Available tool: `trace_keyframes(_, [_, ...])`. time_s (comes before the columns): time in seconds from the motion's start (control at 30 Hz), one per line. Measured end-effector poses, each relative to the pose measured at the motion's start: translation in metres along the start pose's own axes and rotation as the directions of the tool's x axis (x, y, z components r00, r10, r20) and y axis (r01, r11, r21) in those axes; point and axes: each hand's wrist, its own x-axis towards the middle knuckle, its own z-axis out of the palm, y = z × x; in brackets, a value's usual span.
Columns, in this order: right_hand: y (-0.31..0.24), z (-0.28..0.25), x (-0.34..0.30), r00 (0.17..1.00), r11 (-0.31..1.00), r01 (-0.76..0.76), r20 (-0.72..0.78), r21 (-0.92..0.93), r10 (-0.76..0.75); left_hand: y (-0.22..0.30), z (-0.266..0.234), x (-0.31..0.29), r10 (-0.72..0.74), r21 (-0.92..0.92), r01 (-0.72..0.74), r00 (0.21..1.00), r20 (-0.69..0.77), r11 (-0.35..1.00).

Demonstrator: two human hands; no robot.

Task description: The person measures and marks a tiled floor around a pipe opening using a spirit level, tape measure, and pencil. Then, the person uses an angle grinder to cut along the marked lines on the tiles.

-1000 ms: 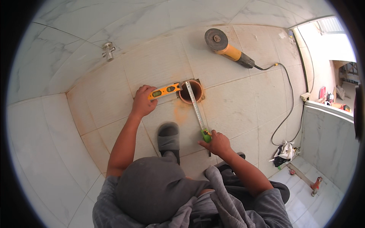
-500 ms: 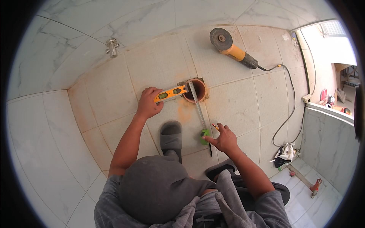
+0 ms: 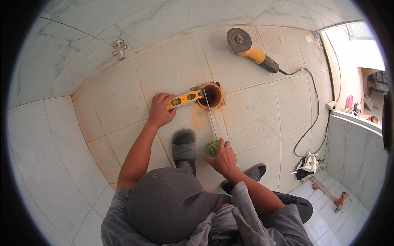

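My left hand [image 3: 161, 111] grips the near end of an orange spirit level [image 3: 184, 99], whose far end touches the rim of a round, orange-brown pipe opening [image 3: 221, 97] in the tiled floor. Below the opening, my right hand [image 3: 224, 159] has its thumb and fingers around a green tape measure [image 3: 212, 149]. From its case the thin blade [image 3: 211, 121] runs out to the pipe's left side, crossing the tip of the level. The blade is turned nearly edge-on. Whether a pencil is still in my right hand is hard to make out.
An angle grinder [image 3: 250, 51] lies on the floor at the far right, its black cord [image 3: 316, 110] looping toward the low tiled wall [image 3: 357, 143]. A crumpled bag [image 3: 308, 166] lies at right. A metal valve [image 3: 119, 50] sticks out of the left wall. My sandalled foot [image 3: 184, 147] stands nearby.
My right hand has moved left and closed around the tape measure. The case has shifted slightly left, and the blade has turned from flat to nearly edge-on. My left hand and the level stay put.
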Motion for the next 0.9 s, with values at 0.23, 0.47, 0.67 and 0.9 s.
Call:
trace_keyframes(0.23, [0.015, 0.02, 0.007, 0.997, 0.994, -0.067, -0.026, 0.082, 0.069, 0.0, 0.0, 0.0, 0.015, 0.0, -0.015, 1.0, 0.008, 1.0])
trace_keyframes(0.47, [0.031, 0.031, 0.006, 0.994, 0.989, 0.048, -0.104, 0.141, -0.034, 0.001, 0.0, -0.002, 0.006, -0.007, -0.006, 1.0, -0.005, 1.0])
trace_keyframes(0.67, [0.041, 0.031, 0.009, 0.988, 0.987, 0.103, -0.131, 0.122, -0.087, 0.001, 0.001, -0.003, 0.027, 0.002, -0.027, 0.999, -0.031, 1.0])
trace_keyframes(0.9, [0.038, 0.029, 0.012, 0.992, 0.991, 0.084, -0.099, 0.104, -0.074, -0.002, 0.003, -0.005, 0.03, -0.023, -0.031, 0.998, -0.047, 0.999])
